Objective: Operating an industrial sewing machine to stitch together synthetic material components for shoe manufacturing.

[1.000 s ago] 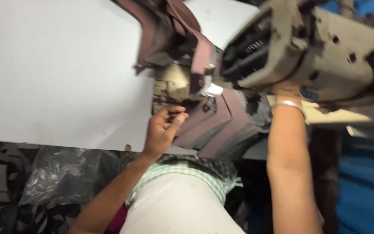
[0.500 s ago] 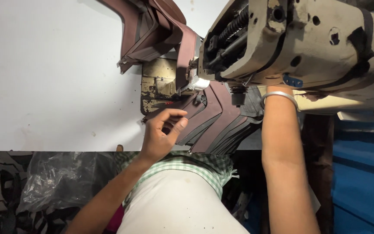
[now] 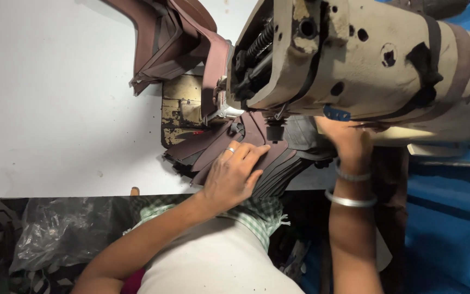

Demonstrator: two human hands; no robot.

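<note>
The left hand (image 3: 234, 175) has come down flat onto the fanned stack of dark brown cut pieces (image 3: 257, 158) at the near edge of the white worktop (image 3: 55, 109). Its fingers are spread and pressing on the top piece, palm down, not clenched around anything. Half a second ago that hand sat further toward the near edge with its fingers curled at the edge of the pieces; now the fingertips reach almost under the head of the beige sewing machine (image 3: 365, 60), close to the presser foot (image 3: 274, 130). I judge that a piece is being slid or steadied toward the needle, so the sewing step looks about to begin or resume.

The right hand (image 3: 349, 142) is tucked under the machine arm, at the right side of the stack. Its fingers are hidden by the machine body, so I cannot tell whether it grips a piece or only rests on it. 2 bangles sit at its wrist, and its place has hardly shifted across the 3 frames.

A bundle of reddish-brown sewn pieces (image 3: 175, 38) hangs over the far part of the worktop beyond the metal needle plate (image 3: 180, 109), much as before. The view itself has steadied and drawn nearer to the machine.
</note>
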